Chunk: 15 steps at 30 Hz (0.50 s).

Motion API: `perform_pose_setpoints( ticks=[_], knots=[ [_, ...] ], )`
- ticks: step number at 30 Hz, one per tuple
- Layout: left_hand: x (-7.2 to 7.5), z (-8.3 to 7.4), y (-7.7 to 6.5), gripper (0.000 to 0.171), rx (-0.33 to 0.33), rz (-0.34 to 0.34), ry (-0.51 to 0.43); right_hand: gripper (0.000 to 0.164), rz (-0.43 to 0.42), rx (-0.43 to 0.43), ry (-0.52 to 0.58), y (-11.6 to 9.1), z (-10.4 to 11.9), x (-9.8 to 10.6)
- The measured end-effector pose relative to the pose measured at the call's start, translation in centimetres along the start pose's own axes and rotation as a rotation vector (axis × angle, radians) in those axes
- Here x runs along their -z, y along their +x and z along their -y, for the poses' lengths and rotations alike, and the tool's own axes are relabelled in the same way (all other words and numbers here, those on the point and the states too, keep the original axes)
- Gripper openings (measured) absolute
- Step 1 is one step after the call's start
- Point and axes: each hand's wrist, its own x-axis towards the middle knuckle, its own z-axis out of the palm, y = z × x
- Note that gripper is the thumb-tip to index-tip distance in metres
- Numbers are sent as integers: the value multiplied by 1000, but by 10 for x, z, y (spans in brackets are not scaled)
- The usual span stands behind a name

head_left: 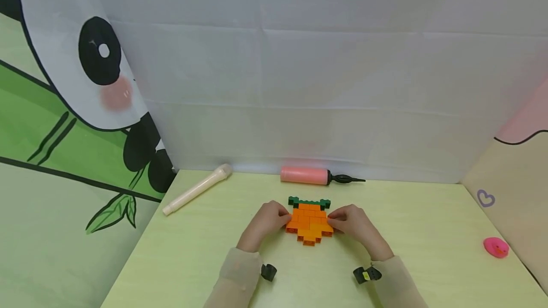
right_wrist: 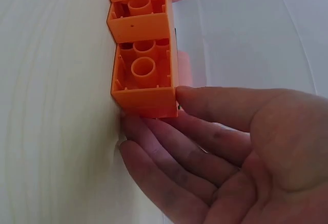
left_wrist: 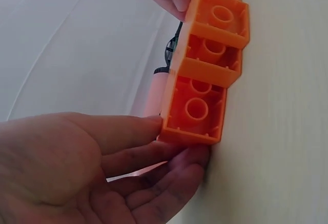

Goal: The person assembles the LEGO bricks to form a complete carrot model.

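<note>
An orange carrot shape made of toy building bricks [head_left: 309,222], with a row of green bricks [head_left: 309,202] along its far end, lies on the table between both hands. My left hand [head_left: 269,220] holds its left edge between thumb and fingers. On the opposite edge my right hand [head_left: 356,222] pinches it the same way. Hollow brick undersides with round tubes face the cameras in the left wrist view, on the orange bricks [left_wrist: 212,73], and in the right wrist view, on the same bricks [right_wrist: 138,28].
Behind the carrot lies a pink hand pump [head_left: 305,175] with a black nozzle, close to the white backdrop [head_left: 299,70]. A pale stick [head_left: 197,189] rests at the table's [head_left: 180,260] left. A pink rubber duck [head_left: 496,247] sits near the right edge.
</note>
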Motion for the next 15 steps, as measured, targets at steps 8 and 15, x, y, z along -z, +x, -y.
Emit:
perform_pose_setpoints(
  ticks=[8, 15],
  knots=[
    [7, 6, -4, 29, -71, -7, 39, 31, -7, 54, -9, -6, -13, 6],
    [23, 32, -10, 40, -205, -68, 292, 39, -128, 125, -130, -19, -39, 29]
  ],
)
